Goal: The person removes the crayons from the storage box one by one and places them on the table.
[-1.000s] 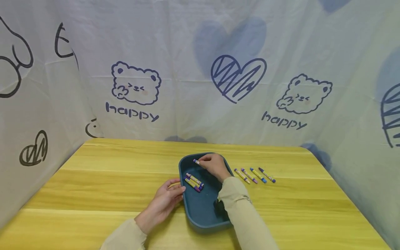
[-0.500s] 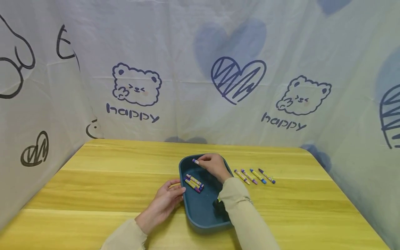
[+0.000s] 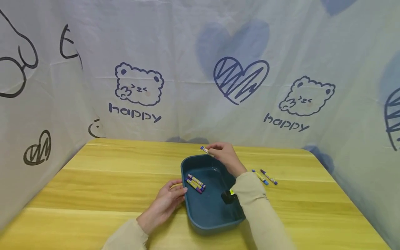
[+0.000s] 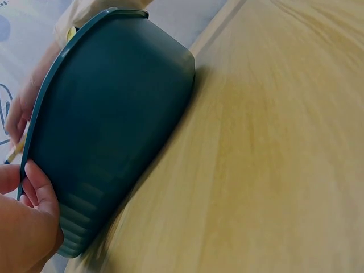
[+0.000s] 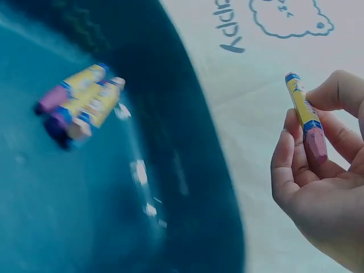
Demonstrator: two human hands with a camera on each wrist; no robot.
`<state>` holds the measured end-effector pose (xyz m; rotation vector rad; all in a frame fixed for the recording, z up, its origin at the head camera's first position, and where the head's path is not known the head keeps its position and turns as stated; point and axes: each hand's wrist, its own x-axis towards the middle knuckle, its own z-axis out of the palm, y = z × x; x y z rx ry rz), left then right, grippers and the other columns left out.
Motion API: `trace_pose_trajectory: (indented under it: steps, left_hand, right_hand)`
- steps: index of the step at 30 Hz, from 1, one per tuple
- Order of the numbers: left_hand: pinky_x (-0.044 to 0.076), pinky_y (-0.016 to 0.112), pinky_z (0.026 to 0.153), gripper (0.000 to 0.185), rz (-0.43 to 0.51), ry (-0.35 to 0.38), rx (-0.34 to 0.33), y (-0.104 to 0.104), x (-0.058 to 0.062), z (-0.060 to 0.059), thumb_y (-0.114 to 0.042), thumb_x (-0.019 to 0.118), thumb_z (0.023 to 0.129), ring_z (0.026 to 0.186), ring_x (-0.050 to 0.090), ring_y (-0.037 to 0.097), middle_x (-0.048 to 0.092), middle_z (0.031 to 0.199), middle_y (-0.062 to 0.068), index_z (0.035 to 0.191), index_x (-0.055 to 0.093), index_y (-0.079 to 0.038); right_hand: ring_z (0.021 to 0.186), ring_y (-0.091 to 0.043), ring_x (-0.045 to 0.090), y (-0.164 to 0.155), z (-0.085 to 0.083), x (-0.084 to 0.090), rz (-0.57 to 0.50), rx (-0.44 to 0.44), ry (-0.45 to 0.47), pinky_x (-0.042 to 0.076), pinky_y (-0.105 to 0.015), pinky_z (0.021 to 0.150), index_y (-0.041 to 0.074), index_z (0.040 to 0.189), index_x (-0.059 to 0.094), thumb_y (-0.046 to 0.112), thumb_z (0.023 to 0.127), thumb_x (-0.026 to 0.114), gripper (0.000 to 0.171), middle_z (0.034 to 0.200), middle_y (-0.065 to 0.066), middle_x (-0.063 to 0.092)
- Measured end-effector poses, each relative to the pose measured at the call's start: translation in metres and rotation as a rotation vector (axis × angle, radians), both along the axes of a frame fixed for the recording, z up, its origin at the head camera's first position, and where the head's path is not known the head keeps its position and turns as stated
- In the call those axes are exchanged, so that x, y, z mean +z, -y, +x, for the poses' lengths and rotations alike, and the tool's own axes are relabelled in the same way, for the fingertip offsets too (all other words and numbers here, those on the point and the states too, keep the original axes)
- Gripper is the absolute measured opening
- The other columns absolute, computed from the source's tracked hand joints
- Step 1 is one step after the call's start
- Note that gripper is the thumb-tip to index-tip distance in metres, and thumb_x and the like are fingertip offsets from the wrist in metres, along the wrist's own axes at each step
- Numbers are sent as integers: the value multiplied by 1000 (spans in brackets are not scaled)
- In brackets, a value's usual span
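My left hand (image 3: 164,203) grips the left rim of a dark teal plastic bin (image 3: 215,230); in the left wrist view, thumb and fingers (image 4: 42,190) sit on both sides of that rim. Above the bin's far edge, my right hand (image 3: 226,158) pinches a crayon (image 5: 304,111) between thumb and fingers. It has a yellow wrapper with blue bands, and its pinkish end points towards the palm. Several crayons (image 3: 195,183) lie bunched together on the bin floor near the left wall, blurred in the right wrist view.
Right of the bin, a blue-ended crayon (image 3: 260,177) and a dark-ended one (image 3: 268,177) lie on the yellow wood-grain table (image 3: 109,187). A small black device (image 3: 228,197) shows under the right wrist. A white printed cloth (image 3: 187,104) hangs behind the table.
My right hand has risen from inside the bin to above its far rim, moving right with the crayon. Its sleeve now hides two crayons on the table. The left hand keeps its place.
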<state>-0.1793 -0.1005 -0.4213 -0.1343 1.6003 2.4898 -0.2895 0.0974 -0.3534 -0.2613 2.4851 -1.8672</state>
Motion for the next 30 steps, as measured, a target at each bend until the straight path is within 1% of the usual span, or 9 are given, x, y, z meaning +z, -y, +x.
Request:
trace_pose_trajectory:
  steps: [5,7,11,16,22,26,30]
  left_hand:
    - [48,20,68,41,-7,2,15,0,2,0,9,55,90,73,55,8,55,87,0,127,38,7]
    - [48,20,68,41,-6,2,16,0,2,0,9,55,90,73,55,8,55,87,0,127,38,7]
    - [48,20,68,40,-2,0,12,0,2,0,9,54,90,73,55,8,55,87,0,127,37,7]
    - [48,19,68,39,6,-2,9,0,2,0,9,54,90,73,55,7,55,87,1,126,38,6]
    - [48,19,68,40,9,-2,6,-1,2,-1,9,54,90,72,55,7,55,87,0,126,37,7]
    - [48,20,68,40,7,-2,4,-2,2,-1,9,54,90,72,55,8,55,86,0,126,37,7]
    - [48,20,68,40,6,-6,3,-2,1,-1,9,55,90,72,55,8,55,87,0,126,37,7]
  right_hand:
    - [96,-24,58,-20,-3,21,37,3,8,48,-42,93,-3,107,69,9,90,64,22,105,-12,66]
    - [97,-25,58,-29,-5,25,55,-4,1,48,-39,92,-3,108,69,9,90,63,22,107,-13,65]
    - [100,-28,56,-46,-9,28,95,-23,-4,48,-39,92,-3,110,68,10,91,61,23,110,-14,64]
    - [105,-28,55,-64,-11,26,123,-44,8,46,-42,95,-4,113,66,11,93,60,26,116,-17,62]
    - [110,-31,53,-84,-13,19,136,-77,38,43,-45,98,-5,116,64,11,94,57,28,121,-20,59]
    - [116,-34,51,-99,-12,12,150,-90,59,42,-46,100,-6,120,61,11,96,54,30,126,-23,55]
    - [115,-34,52,-114,-11,3,164,-115,61,42,-46,100,-8,121,60,10,96,54,31,125,-24,56]
